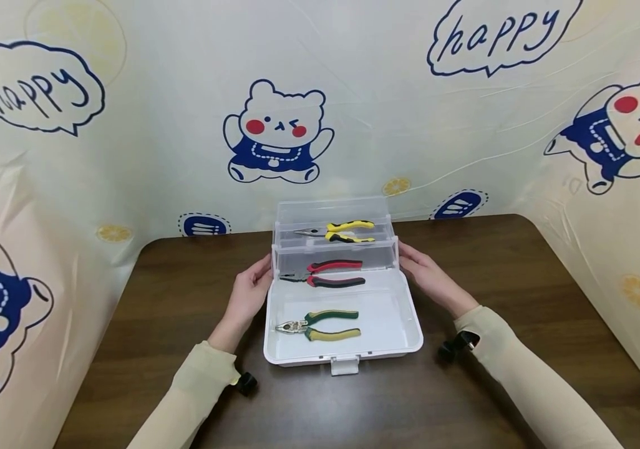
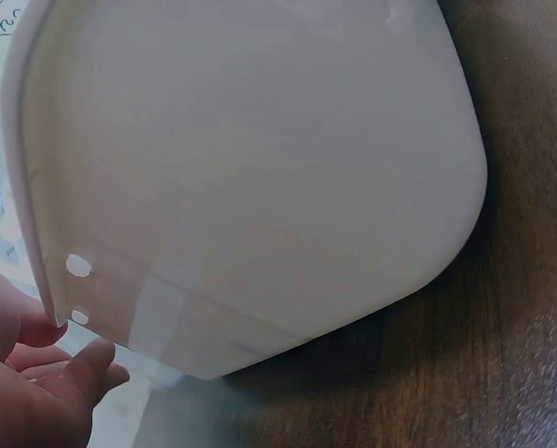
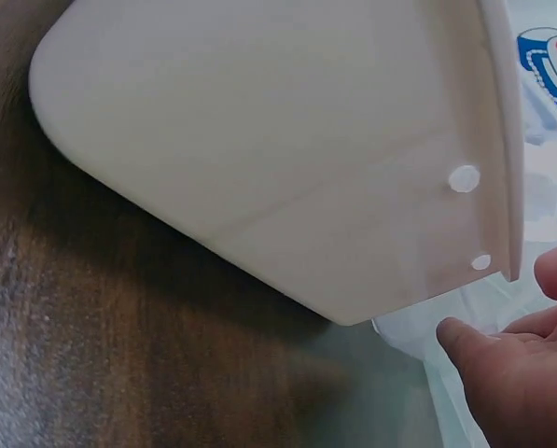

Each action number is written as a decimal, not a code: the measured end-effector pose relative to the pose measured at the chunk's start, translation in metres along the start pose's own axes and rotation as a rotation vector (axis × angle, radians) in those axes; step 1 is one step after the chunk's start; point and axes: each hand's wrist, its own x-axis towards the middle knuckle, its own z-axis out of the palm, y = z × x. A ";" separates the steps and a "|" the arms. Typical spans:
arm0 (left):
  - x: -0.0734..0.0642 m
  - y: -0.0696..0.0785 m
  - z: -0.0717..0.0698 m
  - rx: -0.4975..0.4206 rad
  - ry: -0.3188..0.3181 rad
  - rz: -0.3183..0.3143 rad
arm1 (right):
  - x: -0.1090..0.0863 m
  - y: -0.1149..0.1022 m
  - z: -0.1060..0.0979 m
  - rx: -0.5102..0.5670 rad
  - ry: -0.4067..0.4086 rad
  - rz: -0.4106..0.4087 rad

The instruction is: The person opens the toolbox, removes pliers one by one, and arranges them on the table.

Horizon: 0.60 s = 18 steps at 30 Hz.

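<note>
An opened white toolbox point(image 1: 393, 312) with clear folding trays point(image 1: 328, 257) stands on the table. In its base lie green-and-tan pliers point(image 1: 320, 325). Red-and-black pliers point(image 1: 334, 274) sit just behind them, and yellow-and-black long-nose pliers point(image 1: 348, 232) rest in the upper tray. My left hand point(image 1: 249, 296) is at the box's rear left corner, its thumb at the end of the rim in the left wrist view. At the rear right corner is my right hand point(image 1: 429, 274), thumb and fingers spread beside the box in the right wrist view. Part of each hand's fingers is hidden behind the trays.
The brown wooden table point(image 1: 483, 268) extends on both sides of the box. A patterned curtain point(image 1: 185, 156) with bears and lettering hangs close behind the box. The white latch point(image 1: 345, 365) sticks out at the box's front.
</note>
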 end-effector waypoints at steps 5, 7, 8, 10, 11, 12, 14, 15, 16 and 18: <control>-0.002 -0.001 -0.001 -0.026 0.009 0.007 | 0.001 0.001 0.002 0.023 0.004 0.002; -0.002 -0.002 -0.001 -0.055 0.009 0.004 | 0.002 0.001 0.003 0.026 0.003 0.002; -0.001 -0.003 -0.001 -0.068 0.007 0.000 | 0.002 0.001 0.003 0.022 0.003 0.004; -0.002 -0.003 -0.001 -0.092 0.009 -0.014 | 0.002 0.001 0.004 0.003 0.010 0.015; -0.002 -0.003 -0.001 -0.098 0.013 -0.022 | 0.002 0.001 0.004 -0.014 0.012 0.016; -0.002 -0.003 -0.001 -0.100 0.017 -0.028 | 0.001 0.001 0.004 -0.036 0.021 0.021; -0.003 -0.003 -0.002 -0.089 0.026 -0.036 | 0.000 0.002 0.003 -0.074 0.039 0.030; -0.004 -0.003 -0.002 -0.080 0.032 -0.041 | 0.000 0.002 0.003 -0.096 0.051 0.036; -0.006 -0.003 -0.003 -0.061 0.039 -0.047 | -0.001 0.002 0.002 -0.114 0.062 0.038; -0.009 -0.002 -0.005 -0.020 0.051 -0.052 | -0.003 0.002 0.001 -0.142 0.078 0.034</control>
